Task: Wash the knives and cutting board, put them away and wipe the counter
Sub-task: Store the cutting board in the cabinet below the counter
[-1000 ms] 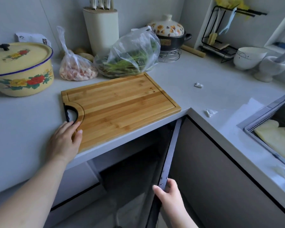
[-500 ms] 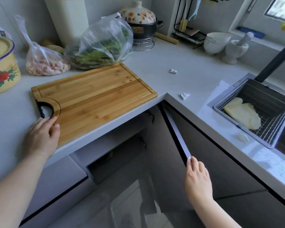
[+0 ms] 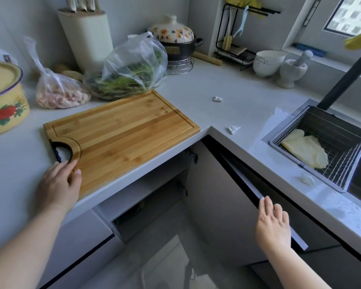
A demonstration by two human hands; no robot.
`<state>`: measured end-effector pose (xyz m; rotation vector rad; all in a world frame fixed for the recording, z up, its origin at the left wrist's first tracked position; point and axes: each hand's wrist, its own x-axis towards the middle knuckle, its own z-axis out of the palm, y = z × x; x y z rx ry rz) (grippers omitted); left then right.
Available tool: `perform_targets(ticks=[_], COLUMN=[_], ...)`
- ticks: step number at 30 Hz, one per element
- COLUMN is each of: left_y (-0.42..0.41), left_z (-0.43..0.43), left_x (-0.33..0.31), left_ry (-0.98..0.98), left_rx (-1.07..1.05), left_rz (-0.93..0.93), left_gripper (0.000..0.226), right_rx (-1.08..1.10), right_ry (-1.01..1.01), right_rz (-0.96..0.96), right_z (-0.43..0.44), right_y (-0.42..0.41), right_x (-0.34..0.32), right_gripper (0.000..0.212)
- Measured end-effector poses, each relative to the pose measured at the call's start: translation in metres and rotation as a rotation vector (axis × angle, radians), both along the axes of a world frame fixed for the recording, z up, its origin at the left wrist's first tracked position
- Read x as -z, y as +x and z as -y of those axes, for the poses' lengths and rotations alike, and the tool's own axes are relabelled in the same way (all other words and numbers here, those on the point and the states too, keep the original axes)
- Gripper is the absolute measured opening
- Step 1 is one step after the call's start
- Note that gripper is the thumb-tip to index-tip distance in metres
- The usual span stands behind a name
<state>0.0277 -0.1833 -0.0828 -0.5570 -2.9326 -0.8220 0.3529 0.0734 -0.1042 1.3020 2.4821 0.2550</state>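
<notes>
**Left grip** (image 3: pixel 57 184): bare hand, fingers relaxed and laid on the near-left corner of the cutting board (image 3: pixel 123 138). The fingertips are at its black-rimmed handle cut-out. It rests there and clasps nothing.

**Right grip** (image 3: pixel 273 223): fingers straight, tips on the top edge of the cabinet door (image 3: pixel 223 195), which stands ajar below the desk (image 3: pixel 238 84). Nothing is held.

**Cutting board**: lies flat on the desk, under and just beyond the left grip. Its top is bare and looks dry.

**Knives** (image 3: pixel 81 3): only the handles show, upright in the knife block (image 3: pixel 86 38), well beyond the left grip at the wall.

**Between board and block**: 2 clear bags, one of greens (image 3: pixel 129 69) and one of meat (image 3: pixel 58 92).

**Beyond the right grip**: paper scraps (image 3: pixel 217 99), 3 in all, lie apart on the desk. A yellow cloth (image 3: pixel 304 150) lies in the wire rack (image 3: pixel 346 161) over the sink.

**Status (judged)**:
- The knives appear to be put away; whether they were washed cannot be told.
- The board is not yet stowed, and the ajar cabinet suggests that step is in hand.
- Wiping looks undone, since the scraps are on the desk and the cloth is in the rack.
</notes>
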Motion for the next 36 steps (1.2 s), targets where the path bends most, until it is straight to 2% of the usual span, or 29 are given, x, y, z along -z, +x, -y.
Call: perform_targets(ticks=[2,4,8,11,14,18,20,24,29,32,36], left_y=[0.002,0.002,-0.02,-0.062,-0.112,-0.165,-0.18,-0.195,-0.195,-0.185,-0.166], left_z=[0.0,0.002,0.002,-0.006,-0.023,-0.047,-0.057,-0.067,-0.064,-0.057,-0.043], left_x=[-0.001,0.0,-0.004,-0.019,-0.034,-0.031,-0.027,-0.024,-0.029,-0.028,-0.023], left_ry=[-0.028,-0.066,-0.14,-0.115,-0.13,-0.259,-0.289,-0.378,-0.232,-0.14,-0.085], left_rx=[0.003,0.009,0.088,0.215,0.225,0.232,0.238,0.292,0.316,0.327,0.335], left_rz=[0.019,-0.011,-0.084,-0.08,0.043,0.179,0.233,0.208,0.23,0.227,0.219], left_gripper=[0.068,0.064,0.034,0.039,0.051,0.065,0.07,0.074,0.075,0.078,0.081], right_rx=[0.046,0.098,0.214,0.437,0.714,0.924,0.968,0.993,0.978,0.985,1.032], right_ry=[-0.023,-0.072,-0.264,-0.561,-0.906,-1.131,-1.163,-1.139,-1.122,-1.115,-1.205], right_rz=[0.012,-0.072,-0.505,-0.936,-1.188,-1.293,-1.335,-1.363,-1.406,-1.416,-1.452], right_z=[0.0,0.005,0.027,0.055,0.083,0.097,0.098,0.098,0.101,0.101,0.097], right_y=[-0.003,-0.015,-0.079,-0.149,-0.214,-0.264,-0.276,-0.288,-0.288,-0.285,-0.275], right_x=[-0.006,-0.008,-0.011,-0.02,-0.031,-0.029,-0.026,-0.024,-0.023,-0.022,-0.024], right_gripper=[0.069,0.069,0.064,0.067,0.072,0.082,0.082,0.07,0.061,0.065,0.049])
